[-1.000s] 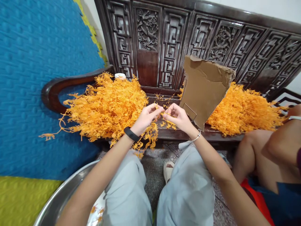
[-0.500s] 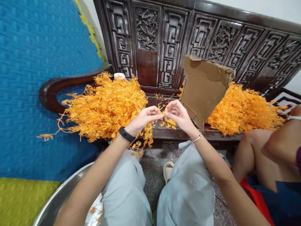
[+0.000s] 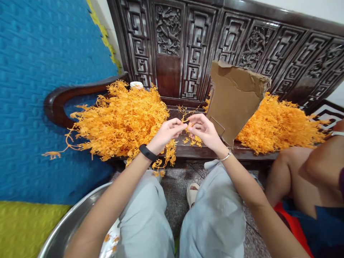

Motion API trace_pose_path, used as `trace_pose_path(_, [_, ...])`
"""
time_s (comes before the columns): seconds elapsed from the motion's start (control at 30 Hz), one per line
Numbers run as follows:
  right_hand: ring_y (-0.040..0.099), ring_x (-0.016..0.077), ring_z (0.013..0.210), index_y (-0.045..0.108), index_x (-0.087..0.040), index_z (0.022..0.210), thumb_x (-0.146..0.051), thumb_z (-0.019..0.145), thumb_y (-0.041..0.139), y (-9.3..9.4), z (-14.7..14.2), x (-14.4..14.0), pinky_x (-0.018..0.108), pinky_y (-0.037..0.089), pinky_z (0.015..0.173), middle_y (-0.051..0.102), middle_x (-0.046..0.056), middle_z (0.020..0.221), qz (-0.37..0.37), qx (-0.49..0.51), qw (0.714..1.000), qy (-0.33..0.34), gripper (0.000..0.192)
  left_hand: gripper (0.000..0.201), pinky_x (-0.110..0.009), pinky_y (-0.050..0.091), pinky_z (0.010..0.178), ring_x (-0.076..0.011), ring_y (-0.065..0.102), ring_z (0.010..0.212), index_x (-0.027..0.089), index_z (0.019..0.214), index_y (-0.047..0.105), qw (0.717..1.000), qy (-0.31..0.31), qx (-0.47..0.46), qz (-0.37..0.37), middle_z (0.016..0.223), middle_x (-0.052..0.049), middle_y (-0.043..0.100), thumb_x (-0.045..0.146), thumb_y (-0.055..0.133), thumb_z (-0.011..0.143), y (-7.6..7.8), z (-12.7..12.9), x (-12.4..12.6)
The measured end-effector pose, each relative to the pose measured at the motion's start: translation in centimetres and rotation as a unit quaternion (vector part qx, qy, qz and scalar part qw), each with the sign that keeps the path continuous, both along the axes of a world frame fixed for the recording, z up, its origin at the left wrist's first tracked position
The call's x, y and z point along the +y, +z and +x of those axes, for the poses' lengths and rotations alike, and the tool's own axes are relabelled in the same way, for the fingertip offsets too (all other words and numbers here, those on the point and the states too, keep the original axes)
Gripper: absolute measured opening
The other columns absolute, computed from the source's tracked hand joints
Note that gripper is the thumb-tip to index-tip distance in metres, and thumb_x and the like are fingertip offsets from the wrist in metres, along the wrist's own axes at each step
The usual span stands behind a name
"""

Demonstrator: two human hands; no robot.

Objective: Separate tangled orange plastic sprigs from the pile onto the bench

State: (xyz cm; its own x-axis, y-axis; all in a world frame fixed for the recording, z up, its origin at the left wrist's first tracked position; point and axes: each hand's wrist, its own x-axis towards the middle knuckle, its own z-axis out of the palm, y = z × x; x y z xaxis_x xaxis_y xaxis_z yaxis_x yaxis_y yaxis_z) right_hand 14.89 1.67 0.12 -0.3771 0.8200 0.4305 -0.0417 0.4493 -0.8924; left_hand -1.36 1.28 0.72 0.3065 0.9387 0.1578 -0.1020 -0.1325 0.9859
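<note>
Over the bench seat, my left hand and my right hand almost meet at the fingertips. Thumb and forefinger of the left hand pinch a thin orange branching plastic sprig, mostly hidden by the fingers. My right hand has its fingers curled in close at the same spot, and a bit of orange shows by its fingertips. Beneath them lie loose orange pieces. A large heap of tangled orange plastic sprigs is left of my left hand, with strands hanging over the bench edge.
An upright cardboard sheet stands right of my hands, with a second orange heap beyond it. The carved dark wooden bench back rises behind. A metal basin sits low left. Another person's bare leg is at right.
The fingertips have shifted slightly, with the right fingers a little more curled around the sprig. The rest of the scene looks the same.
</note>
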Motion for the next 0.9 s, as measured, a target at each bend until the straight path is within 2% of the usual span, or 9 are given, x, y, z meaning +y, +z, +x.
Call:
trace_pose_path(0.1, [0.052, 0.007, 0.061, 0.049, -0.022, 0.097, -0.027, 0.076, 0.063, 0.2, 0.1, 0.0, 0.021, 0.048, 0.052, 0.052, -0.001, 0.081, 0.016, 0.001, 0.999, -0.028, 0.026, 0.024, -0.02, 0.021, 0.043, -0.0035, 0.031, 0.044, 0.014, 0.066, 0.054, 0.999, -0.008, 0.027, 0.018, 0.051, 0.006, 0.04, 0.035, 0.065, 0.07, -0.1, 0.1, 0.3])
trace_pose_path(0.23, [0.054, 0.01, 0.066, 0.047, -0.023, 0.097, -0.029, 0.075, 0.064, 0.3, 0.1, -0.1, 0.023, 0.049, 0.052, 0.052, 0.0, 0.082, 0.017, 0.008, 0.998, -0.065, 0.028, 0.024, -0.021, 0.023, 0.044, -0.0045, 0.034, 0.045, 0.015, 0.07, 0.057, 0.999, -0.032, 0.019, 0.023, 0.051, 0.005, 0.043, 0.037, 0.066, 0.069, -0.5, 0.1, 0.9])
trace_pose_path(0.4, [0.054, 0.0128, 0.074, 0.046, -0.024, 0.097, -0.031, 0.076, 0.063, 0.2, 0.2, -0.1, 0.028, 0.053, 0.064, 0.052, 0.001, 0.082, 0.039, 0.01, 0.996, -0.079, 0.028, 0.02, -0.02, 0.022, 0.043, -0.0033, 0.034, 0.044, 0.015, 0.07, 0.055, 0.999, -0.048, -0.002, 0.013, 0.055, 0.004, 0.049, 0.03, 0.068, 0.067, -0.6, 0.4, 1.2])
trace_pose_path(0.53, [0.053, 0.0131, 0.074, 0.047, -0.024, 0.098, -0.032, 0.078, 0.061, 0.1, 0.3, -0.1, 0.028, 0.052, 0.064, 0.052, 0.002, 0.086, 0.052, -0.003, 0.995, -0.081, 0.026, 0.02, -0.019, 0.022, 0.043, -0.0023, 0.034, 0.043, 0.015, 0.069, 0.051, 0.999, -0.051, -0.014, 0.01, 0.059, 0.004, 0.054, 0.026, 0.068, 0.065, -0.4, 0.7, 1.1])
trace_pose_path(0.63, [0.053, 0.0136, 0.078, 0.048, -0.024, 0.098, -0.032, 0.079, 0.06, 0.1, 0.4, -0.1, 0.027, 0.05, 0.064, 0.052, 0.003, 0.093, 0.074, -0.017, 0.993, -0.087, 0.023, 0.023, -0.018, 0.025, 0.044, -0.0024, 0.037, 0.045, 0.015, 0.069, 0.05, 0.999, -0.04, -0.013, 0.01, 0.06, 0.005, 0.053, 0.025, 0.07, 0.063, -0.4, 0.8, 0.8])
trace_pose_path(0.77, [0.053, 0.0137, 0.082, 0.049, -0.023, 0.1, -0.029, 0.08, 0.059, 0.4, 0.6, -0.1, 0.028, 0.047, 0.073, 0.055, 0.003, 0.092, 0.106, -0.031, 0.991, -0.076, 0.022, 0.026, -0.018, 0.029, 0.049, -0.0032, 0.04, 0.05, 0.015, 0.069, 0.049, 0.999, -0.031, 0.0, 0.018, 0.059, 0.006, 0.049, 0.023, 0.072, 0.062, -0.3, 0.8, 0.5])
trace_pose_path(0.9, [0.054, 0.0136, 0.079, 0.048, -0.023, 0.102, -0.03, 0.08, 0.06, 0.7, 0.7, -0.1, 0.029, 0.046, 0.073, 0.056, 0.002, 0.089, 0.103, -0.052, 0.991, -0.066, 0.026, 0.023, -0.019, 0.024, 0.045, -0.0031, 0.034, 0.047, 0.015, 0.069, 0.052, 0.999, -0.037, 0.002, 0.014, 0.055, 0.006, 0.044, 0.031, 0.068, 0.068, -0.3, 0.5, 0.4])
